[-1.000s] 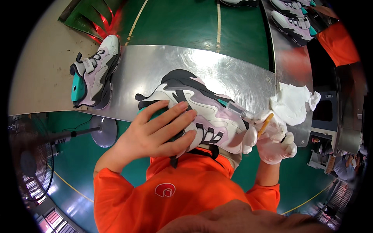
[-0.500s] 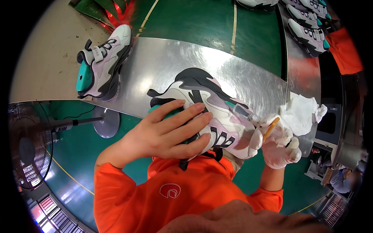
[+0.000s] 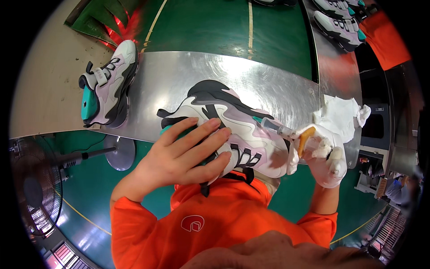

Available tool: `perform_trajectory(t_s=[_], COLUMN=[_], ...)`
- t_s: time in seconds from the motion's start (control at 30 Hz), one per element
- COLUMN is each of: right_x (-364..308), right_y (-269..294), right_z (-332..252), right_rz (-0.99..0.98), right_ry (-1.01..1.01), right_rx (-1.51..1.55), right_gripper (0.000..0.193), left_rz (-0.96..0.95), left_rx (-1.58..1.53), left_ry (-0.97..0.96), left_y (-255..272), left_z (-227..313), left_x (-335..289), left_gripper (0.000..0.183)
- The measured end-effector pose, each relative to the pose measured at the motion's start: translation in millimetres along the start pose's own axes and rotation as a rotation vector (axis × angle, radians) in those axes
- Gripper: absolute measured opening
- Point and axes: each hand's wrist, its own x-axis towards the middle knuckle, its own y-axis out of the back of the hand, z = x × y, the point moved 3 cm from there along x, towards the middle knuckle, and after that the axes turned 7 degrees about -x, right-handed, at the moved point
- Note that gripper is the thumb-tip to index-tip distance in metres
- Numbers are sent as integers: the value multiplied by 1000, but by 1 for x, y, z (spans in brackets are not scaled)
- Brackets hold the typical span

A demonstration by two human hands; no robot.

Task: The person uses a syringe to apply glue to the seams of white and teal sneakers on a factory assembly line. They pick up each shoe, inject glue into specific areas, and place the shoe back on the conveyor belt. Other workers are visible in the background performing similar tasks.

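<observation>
A white, lilac and black sneaker (image 3: 235,122) lies tilted on its side at the near edge of the metal tabletop, its sole away from me. My bare left hand (image 3: 181,154) grips it near the collar, fingers spread over the upper and the thumb hidden. My right hand (image 3: 329,163), in a stained white glove, is closed around a clear syringe (image 3: 278,128) with a green tip. That tip points left and is close to the seam between upper and sole; whether it touches cannot be made out. A tan finger cover (image 3: 306,140) shows on the right hand.
Another such sneaker (image 3: 112,85) stands at the left on the metal tabletop (image 3: 156,76). A crumpled white cloth (image 3: 338,119) lies right of the syringe. Several more sneakers (image 3: 338,29) sit at the far right. A floor fan (image 3: 36,188) is at the lower left.
The view has shifted slightly, so most things sit a bit further left. My right hand has turned a little, and more of the syringe barrel shows. My left hand keeps its hold.
</observation>
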Motion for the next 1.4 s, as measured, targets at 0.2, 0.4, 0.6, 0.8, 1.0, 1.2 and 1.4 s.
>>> perform_trajectory(t_s=[0.2, 0.4, 0.6, 0.8, 1.0, 1.2, 1.4], right_x=[-11, -33, -53, -68, -89, -94, -97], right_y=[7, 27, 42, 48, 71, 73, 58], right_z=[-9, -1, 13, 27, 75, 88, 90], right_rz=[31, 53, 85, 128, 205, 280, 295], right_ry=[-18, 83, 125, 138, 207, 303, 423], right_rx=[-153, -25, 35, 94, 204, 277, 490], right_gripper=[90, 81, 89, 98, 100, 91, 86], left_rz=[-53, -50, -36, -45, -72, -36, -13], left_rx=[24, 28, 16, 38, 98, 279, 366], left_ry=[5, -3, 17, 51, 81, 91, 136], left_y=[2, 3, 1, 1, 0, -15, -24], left_z=[0, 1, 2, 9, 24, 57, 76], left_x=[2, 8, 11, 16, 17, 9, 10], left_gripper=[20, 19, 22, 21, 22, 24, 28])
